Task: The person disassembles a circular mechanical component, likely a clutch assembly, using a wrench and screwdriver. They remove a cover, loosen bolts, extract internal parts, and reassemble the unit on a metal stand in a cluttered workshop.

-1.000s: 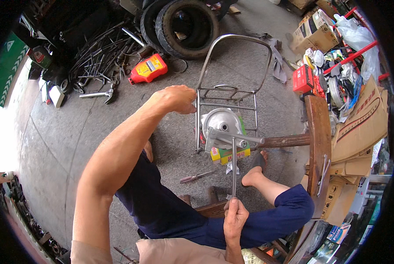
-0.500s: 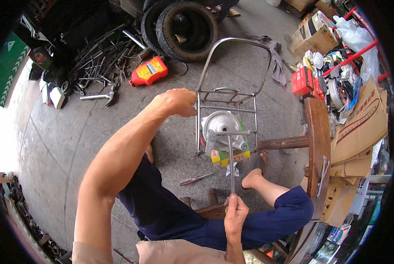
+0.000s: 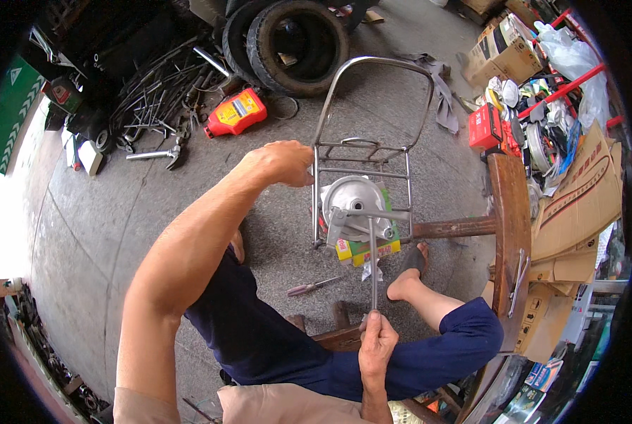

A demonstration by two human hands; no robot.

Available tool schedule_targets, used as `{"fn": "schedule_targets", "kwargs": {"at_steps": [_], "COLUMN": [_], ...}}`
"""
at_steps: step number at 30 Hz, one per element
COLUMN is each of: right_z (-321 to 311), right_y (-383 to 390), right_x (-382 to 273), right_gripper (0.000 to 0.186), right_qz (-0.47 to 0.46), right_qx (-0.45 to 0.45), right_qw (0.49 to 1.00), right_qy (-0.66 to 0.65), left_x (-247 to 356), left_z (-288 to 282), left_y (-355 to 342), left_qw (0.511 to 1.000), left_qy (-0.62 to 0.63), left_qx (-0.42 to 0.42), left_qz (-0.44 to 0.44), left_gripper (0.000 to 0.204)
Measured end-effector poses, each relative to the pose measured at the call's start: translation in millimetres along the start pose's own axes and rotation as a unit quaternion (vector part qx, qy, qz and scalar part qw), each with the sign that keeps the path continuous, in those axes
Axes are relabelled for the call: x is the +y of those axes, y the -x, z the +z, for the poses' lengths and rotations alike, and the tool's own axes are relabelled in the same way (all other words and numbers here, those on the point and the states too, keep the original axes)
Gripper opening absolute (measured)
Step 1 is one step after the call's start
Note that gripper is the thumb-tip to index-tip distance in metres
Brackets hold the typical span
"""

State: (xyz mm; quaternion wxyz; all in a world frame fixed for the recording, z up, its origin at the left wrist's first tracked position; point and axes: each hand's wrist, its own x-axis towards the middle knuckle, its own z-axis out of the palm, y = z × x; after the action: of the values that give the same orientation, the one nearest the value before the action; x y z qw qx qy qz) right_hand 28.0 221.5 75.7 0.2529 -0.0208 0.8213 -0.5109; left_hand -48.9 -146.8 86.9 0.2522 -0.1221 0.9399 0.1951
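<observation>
A chrome tubular rack (image 3: 362, 171) with a tall rounded loop stands in front of me. My left hand (image 3: 285, 162) is closed round its left upright. My right hand (image 3: 377, 345), lower down above my thigh, grips the near end of a straight metal rod (image 3: 374, 265). The rod's far end meets the near crossbar of the rack; whether it is fixed there I cannot tell. Seen through the rack, a round silver wheel hub (image 3: 351, 198) rests on a green and yellow box (image 3: 362, 252).
A screwdriver (image 3: 314, 286) lies on the floor by my leg. Farther off are a hammer (image 3: 157, 155), a red bottle (image 3: 236, 114) and stacked tyres (image 3: 263, 53). A wooden bench (image 3: 508, 233) with a wrench (image 3: 519, 283) stands at right, beside cardboard (image 3: 574, 201).
The rod's far end has shifted very slightly to the right relative to the rack. Both hands keep their grips, and the whole view has moved a little.
</observation>
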Motion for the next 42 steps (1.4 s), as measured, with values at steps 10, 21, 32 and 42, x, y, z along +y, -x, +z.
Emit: {"fn": "schedule_targets", "kwargs": {"at_steps": [10, 21, 32, 42], "right_z": [2.2, 5.5, 7.9, 13.3], "right_y": [2.7, 1.3, -0.1, -4.5], "right_x": [0.8, 4.9, 3.3, -6.3], "right_gripper": [0.043, 0.043, 0.042, 0.043], "right_qz": [0.009, 0.016, 0.007, -0.027], "right_qx": [-0.020, -0.018, -0.013, -0.014], "right_qw": [1.000, 1.000, 1.000, 0.999], "right_qy": [0.001, 0.000, 0.003, 0.034], "left_x": [2.1, 6.3, 2.0, 0.2], "left_z": [-2.3, -3.4, -2.3, -2.7], "left_y": [-2.6, -3.2, 0.2, 3.4], "left_qw": [1.000, 1.000, 1.000, 1.000], "left_qy": [-0.014, 0.001, -0.006, -0.007], "left_qx": [-0.010, -0.010, -0.003, 0.003], "left_qz": [0.000, 0.009, 0.002, 0.003], "left_gripper": [0.042, 0.042, 0.041, 0.041]}}
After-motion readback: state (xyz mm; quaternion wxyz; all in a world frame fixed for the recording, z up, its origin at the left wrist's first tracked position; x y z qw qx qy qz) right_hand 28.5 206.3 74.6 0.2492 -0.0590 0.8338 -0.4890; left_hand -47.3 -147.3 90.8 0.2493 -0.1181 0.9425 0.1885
